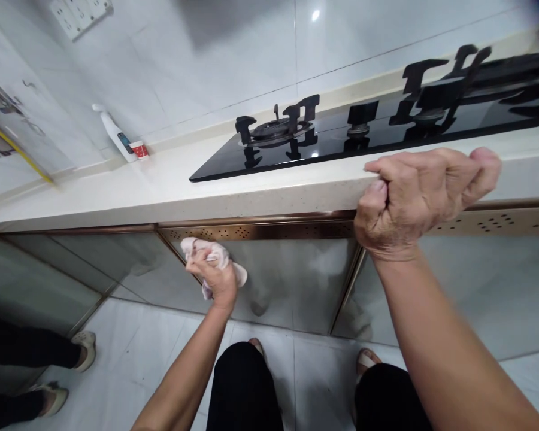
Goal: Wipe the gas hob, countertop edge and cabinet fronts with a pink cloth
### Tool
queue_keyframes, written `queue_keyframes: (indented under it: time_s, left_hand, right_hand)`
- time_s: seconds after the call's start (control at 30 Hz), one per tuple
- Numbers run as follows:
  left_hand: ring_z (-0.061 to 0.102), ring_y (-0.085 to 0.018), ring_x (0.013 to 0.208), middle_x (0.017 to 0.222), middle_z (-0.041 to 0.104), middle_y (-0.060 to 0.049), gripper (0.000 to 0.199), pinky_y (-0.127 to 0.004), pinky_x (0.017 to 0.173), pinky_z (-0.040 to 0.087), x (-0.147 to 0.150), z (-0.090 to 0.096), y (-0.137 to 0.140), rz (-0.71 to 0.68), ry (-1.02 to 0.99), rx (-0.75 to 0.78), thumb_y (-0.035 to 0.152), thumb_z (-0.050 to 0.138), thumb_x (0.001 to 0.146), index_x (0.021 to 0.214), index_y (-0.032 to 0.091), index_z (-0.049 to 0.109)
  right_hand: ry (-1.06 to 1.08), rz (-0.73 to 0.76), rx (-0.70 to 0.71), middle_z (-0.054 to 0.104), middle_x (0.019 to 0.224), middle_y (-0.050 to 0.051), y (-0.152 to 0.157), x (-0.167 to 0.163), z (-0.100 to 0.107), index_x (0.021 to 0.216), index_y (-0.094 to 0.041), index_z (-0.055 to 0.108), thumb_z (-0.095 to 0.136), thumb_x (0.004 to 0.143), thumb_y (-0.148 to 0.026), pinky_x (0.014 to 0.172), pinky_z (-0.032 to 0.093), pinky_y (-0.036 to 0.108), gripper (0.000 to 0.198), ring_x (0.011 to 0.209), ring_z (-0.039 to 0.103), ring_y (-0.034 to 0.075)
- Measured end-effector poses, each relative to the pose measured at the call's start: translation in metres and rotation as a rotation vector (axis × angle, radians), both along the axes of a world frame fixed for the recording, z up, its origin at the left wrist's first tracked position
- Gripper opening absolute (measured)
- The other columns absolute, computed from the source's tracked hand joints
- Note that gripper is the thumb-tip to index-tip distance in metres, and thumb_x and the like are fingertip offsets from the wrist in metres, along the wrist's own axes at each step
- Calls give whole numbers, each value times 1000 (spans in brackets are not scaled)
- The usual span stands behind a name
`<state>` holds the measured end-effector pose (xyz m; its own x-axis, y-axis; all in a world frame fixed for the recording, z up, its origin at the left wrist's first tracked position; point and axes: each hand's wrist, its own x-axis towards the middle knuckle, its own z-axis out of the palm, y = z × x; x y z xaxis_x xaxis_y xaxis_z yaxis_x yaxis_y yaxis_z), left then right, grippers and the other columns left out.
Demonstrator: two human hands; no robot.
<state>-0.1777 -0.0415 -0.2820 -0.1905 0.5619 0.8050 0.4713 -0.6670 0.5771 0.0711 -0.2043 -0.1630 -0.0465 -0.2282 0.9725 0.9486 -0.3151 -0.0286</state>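
Note:
A crumpled whitish cloth (211, 251) is bunched in my left hand (216, 278), which is closed round it. The cloth lies against the upper left part of a glossy grey cabinet door (291, 281), just under a perforated copper-coloured strip (260, 232). My right hand (413, 197) grips the front edge of the pale countertop (170, 188), its fingers curled over the top and the thumb bent beside them. Behind that hand lies the black glass gas hob (323, 143).
A white bottle (115, 134) and a small red-and-white cup (139, 149) stand against the wall at the back left. Wall sockets (79, 13) are above. Another person's legs (31, 344) show at the left on the tiled floor (130, 353). Metal pan supports (305, 114) rise from the hob.

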Motion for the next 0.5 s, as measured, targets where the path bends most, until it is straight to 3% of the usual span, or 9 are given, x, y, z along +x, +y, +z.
queue_keyframes:
  time_s: [0.13,0.27,0.4,0.5]
  left_hand:
    - [40,-28,124,122,31,-11,40,-47,105,42,39,0,-35,-171,204,286,7,65,75,111,20,55]
    - [39,-24,117,121,42,-7,30,-44,103,37,71,-31,-51,-457,518,527,17,69,80,107,30,66]
    - [40,-22,106,107,56,-2,24,-40,97,36,83,-77,-55,-580,827,537,27,70,85,100,45,70]
    - [41,-21,106,112,60,-1,21,-38,94,36,77,-99,-54,-631,943,496,30,68,88,101,45,71]
  right_hand:
    - [-28,-34,19,66,89,2,2,4,0,94,-21,67,42,86,-28,102,33,53,27,95,58,20]
    - [-52,-77,54,65,85,3,5,13,-4,91,-22,69,41,87,-30,98,33,54,29,94,59,21]
    - [28,-115,-6,65,88,6,3,16,-8,91,-23,69,38,86,-33,97,30,58,33,94,59,25]
    - [165,-139,-107,64,92,7,0,13,-10,91,-22,69,37,86,-32,94,30,59,33,97,58,27]
